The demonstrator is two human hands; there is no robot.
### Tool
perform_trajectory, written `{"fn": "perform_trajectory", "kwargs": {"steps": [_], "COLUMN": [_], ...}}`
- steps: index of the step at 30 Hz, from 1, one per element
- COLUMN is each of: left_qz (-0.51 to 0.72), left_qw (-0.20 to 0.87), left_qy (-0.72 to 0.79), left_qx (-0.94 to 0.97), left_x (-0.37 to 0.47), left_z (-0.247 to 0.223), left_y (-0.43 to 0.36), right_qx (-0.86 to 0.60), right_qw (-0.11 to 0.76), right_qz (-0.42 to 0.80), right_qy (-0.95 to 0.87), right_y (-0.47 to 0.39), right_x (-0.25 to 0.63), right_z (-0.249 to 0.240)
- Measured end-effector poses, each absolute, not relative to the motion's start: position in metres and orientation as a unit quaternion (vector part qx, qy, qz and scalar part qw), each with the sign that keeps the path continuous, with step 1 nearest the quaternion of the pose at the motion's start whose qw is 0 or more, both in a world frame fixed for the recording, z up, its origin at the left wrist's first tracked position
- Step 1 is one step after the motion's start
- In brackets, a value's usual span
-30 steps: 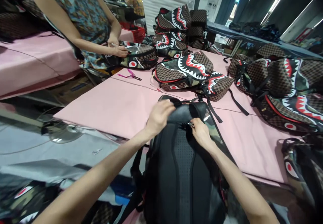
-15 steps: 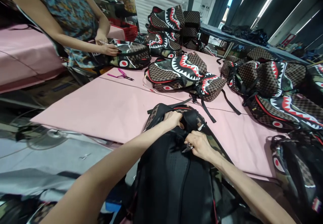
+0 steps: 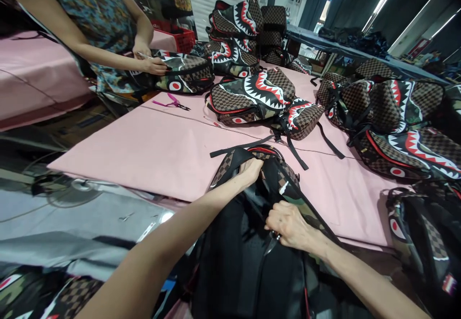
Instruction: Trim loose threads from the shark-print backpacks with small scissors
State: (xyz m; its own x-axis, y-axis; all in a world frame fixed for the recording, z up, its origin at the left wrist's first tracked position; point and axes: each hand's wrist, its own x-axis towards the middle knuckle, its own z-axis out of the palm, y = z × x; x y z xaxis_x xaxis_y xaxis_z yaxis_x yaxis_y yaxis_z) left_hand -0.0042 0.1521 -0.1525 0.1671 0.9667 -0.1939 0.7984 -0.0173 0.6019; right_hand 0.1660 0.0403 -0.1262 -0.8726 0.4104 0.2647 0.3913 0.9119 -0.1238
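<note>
A black-backed backpack (image 3: 230,256) with checkered and camouflage sides lies in front of me, its top end on the pink table. My left hand (image 3: 251,171) is closed on the backpack near its top, fingertips partly hidden in the dark folds. Lower and to the right, my right hand (image 3: 286,223) is curled into a fist over the bag's black fabric. A pointed metal blade, apparently thread snips (image 3: 271,246), sticks out beneath that fist. Whether the right fingers also pinch fabric is hard to see. Black straps (image 3: 239,147) spread out beyond the bag's top.
Shark-mouth backpacks (image 3: 259,93) lie mid-table, with more stacked behind and to the right (image 3: 399,103). Purple-handled snips (image 3: 172,102) rest on the pink table (image 3: 144,151). At the left, a co-worker's hands (image 3: 153,62) work on another backpack. A red crate (image 3: 183,41) stands behind.
My right hand has moved down, away from the left hand, and the black fabric between them looks more stretched. The left hand stays near the bag's top.
</note>
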Motion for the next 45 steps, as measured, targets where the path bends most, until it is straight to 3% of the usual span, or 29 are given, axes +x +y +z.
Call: {"fn": "perform_trajectory", "kwargs": {"steps": [11,21,31,35,39,45], "left_qz": [0.035,-0.016,-0.034,-0.03,-0.009,0.048], "left_qw": [0.318,0.256,0.24,0.242,0.282,0.33], "left_qy": [0.544,0.449,0.521,0.581,0.609,0.637], "left_qx": [0.776,0.856,0.818,0.777,0.742,0.695], "left_x": [-0.026,0.046,0.036,0.025,0.018,0.007], "left_z": [-0.151,-0.166,-0.16,-0.16,-0.157,-0.161], "left_y": [0.112,0.139,0.12,0.11,0.102,0.096], "right_qx": [-0.302,-0.311,-0.362,-0.477,-0.455,-0.37], "right_qw": [0.134,0.142,0.13,0.035,-0.118,-0.155], "right_qz": [0.113,0.109,0.112,0.071,0.008,0.008], "right_qy": [-0.937,-0.933,-0.916,-0.875,-0.883,-0.916], "right_y": [0.049,0.05,0.084,0.118,0.14,0.145], "right_x": [0.21,0.206,0.214,0.204,0.182,0.165], "right_z": [-0.134,-0.137,-0.144,-0.132,-0.118,-0.111]}}
